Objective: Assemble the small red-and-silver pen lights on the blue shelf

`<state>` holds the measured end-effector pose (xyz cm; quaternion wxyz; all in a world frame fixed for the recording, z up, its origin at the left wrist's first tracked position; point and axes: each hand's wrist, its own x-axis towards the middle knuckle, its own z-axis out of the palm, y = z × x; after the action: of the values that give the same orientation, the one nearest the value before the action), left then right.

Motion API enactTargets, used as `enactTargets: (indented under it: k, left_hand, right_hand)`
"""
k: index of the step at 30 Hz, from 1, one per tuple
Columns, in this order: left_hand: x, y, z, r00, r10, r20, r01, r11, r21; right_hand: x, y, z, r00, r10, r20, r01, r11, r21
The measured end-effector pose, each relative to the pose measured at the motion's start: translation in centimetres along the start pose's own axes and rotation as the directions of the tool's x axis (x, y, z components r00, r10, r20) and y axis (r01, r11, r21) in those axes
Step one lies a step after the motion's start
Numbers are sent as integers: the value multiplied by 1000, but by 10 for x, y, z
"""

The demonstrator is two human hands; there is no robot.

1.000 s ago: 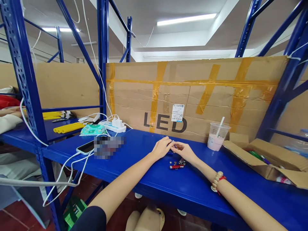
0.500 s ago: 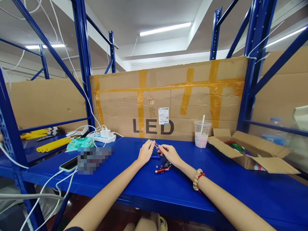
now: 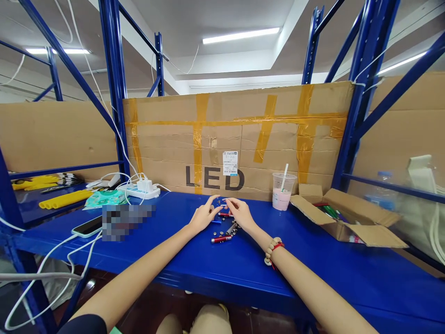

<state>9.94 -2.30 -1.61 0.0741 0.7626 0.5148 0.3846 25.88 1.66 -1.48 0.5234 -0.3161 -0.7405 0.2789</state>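
Note:
My left hand (image 3: 202, 216) is over the blue tabletop with thumb and index finger apart, and nothing shows between them. Facing it, my right hand (image 3: 241, 215) has its fingers stretched toward the left one, loosely parted; no held thing is visible. Between the hands lie a red metal tube (image 3: 225, 215) and, by my left thumb, a blue tube (image 3: 216, 221). Nearer to me rests a red penlight-like tube (image 3: 221, 239) with silver ends. A silver cylinder (image 3: 231, 228) sits beside it among several small round metal pieces. Tiny parts beyond the fingertips are too small to name.
An open cardboard box (image 3: 347, 222) with pens or similar sticks stands at right, near a cup of pink drink (image 3: 281, 197). At left are a phone (image 3: 87, 227), a power strip (image 3: 142, 189) and white cables. A cardboard wall (image 3: 167, 144) closes the back.
My hands have come apart from the small piece they were holding together, and their fingers have opened. The red tube between them now shows. The view has shifted slightly.

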Motion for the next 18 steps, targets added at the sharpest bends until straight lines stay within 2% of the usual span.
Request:
enactTargets:
  k: [4,18]
  left_hand:
    - [0,0,0,999,41,20,-42,997,61]
    - [0,1,2,1000,28,2,-28,975,221]
  right_hand:
    - [-1,-1,-2,1000,-13,-3,13,999,-38]
    - [-5,-10,1,999,-30,-38,28,997,-66]
